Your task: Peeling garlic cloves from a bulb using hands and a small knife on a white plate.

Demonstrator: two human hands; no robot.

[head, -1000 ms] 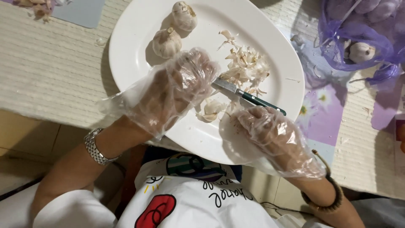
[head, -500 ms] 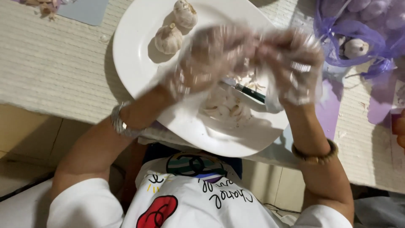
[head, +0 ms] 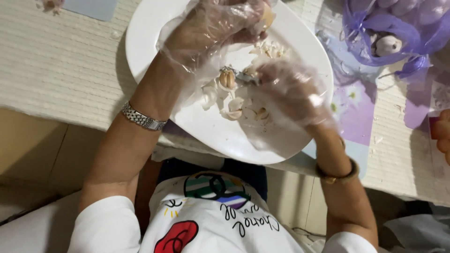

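Observation:
A white oval plate (head: 150, 42) sits on the table with garlic cloves and peels (head: 234, 110) scattered in its middle. Both my hands wear loose clear plastic gloves. My left hand (head: 211, 30) reaches over the far part of the plate, its fingers closed on a pale garlic piece (head: 268, 16). My right hand (head: 293, 91) rests low over the plate's right side, closed around a small knife. The knife's blade (head: 243, 77) pokes out toward a split garlic piece (head: 228, 78); its handle is hidden.
A purple mesh bag (head: 375, 23) holding garlic bulbs (head: 388, 45) lies at the far right on a purple flowered mat (head: 356, 105). A beige woven cloth (head: 61, 61) covers the table. The table's near edge runs just under the plate.
Both hands lifted off the plate together. Then my left hand went to the far side and closed on garlic, while my right hand came down onto the knife.

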